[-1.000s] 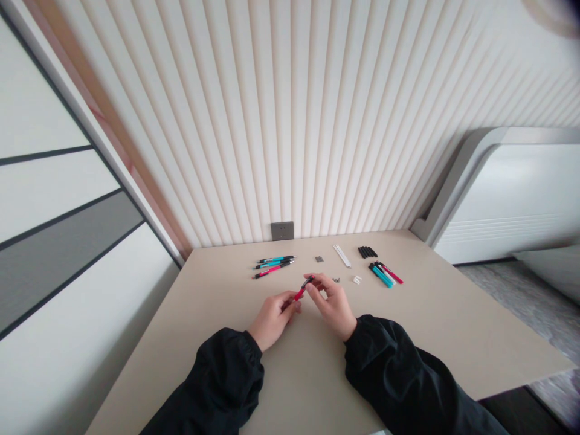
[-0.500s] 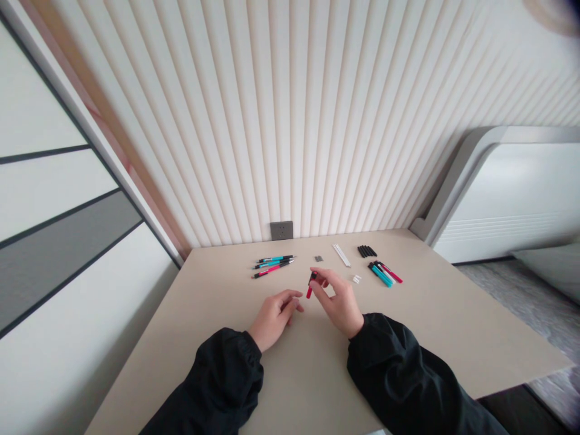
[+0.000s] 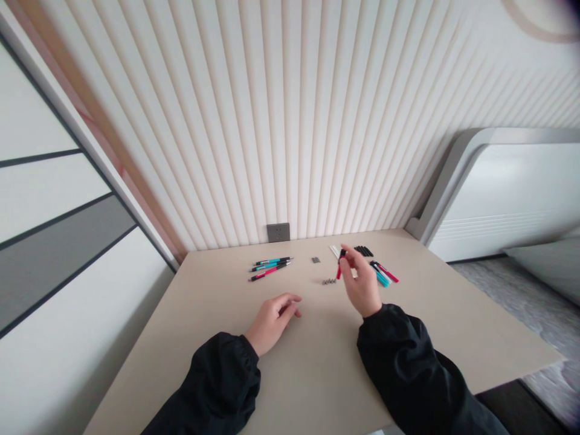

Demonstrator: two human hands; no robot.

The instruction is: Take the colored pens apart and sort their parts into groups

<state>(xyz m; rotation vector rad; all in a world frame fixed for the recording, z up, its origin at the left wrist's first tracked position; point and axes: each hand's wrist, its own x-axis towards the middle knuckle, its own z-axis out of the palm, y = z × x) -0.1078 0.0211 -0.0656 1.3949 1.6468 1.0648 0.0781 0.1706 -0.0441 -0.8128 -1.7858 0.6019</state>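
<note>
My right hand (image 3: 362, 284) pinches a red pen barrel with a black end (image 3: 339, 266) between thumb and fingers, tilted above the table. Close by on its left lie several small metallic pieces (image 3: 329, 281). Just right of the hand are several pen barrels (image 3: 382, 275) in turquoise, white and red with black ends, partly covered by it. My left hand (image 3: 274, 317) rests on the tabletop with fingers loosely stretched and nothing in them. Beyond it lie 3 assembled pens (image 3: 270, 266), turquoise and red with black ends.
At the back of the table (image 3: 217, 314) are small grey pieces (image 3: 316, 260), thin white sticks (image 3: 334, 249) and several black tubes (image 3: 364, 251). A dark socket (image 3: 278, 232) sits on the ribbed wall behind. A bed headboard (image 3: 507, 187) stands at the right.
My right hand has moved right and farther back, carrying the red barrel. The small metallic pieces it covered now show. My left hand stays in place; the view has shifted slightly.
</note>
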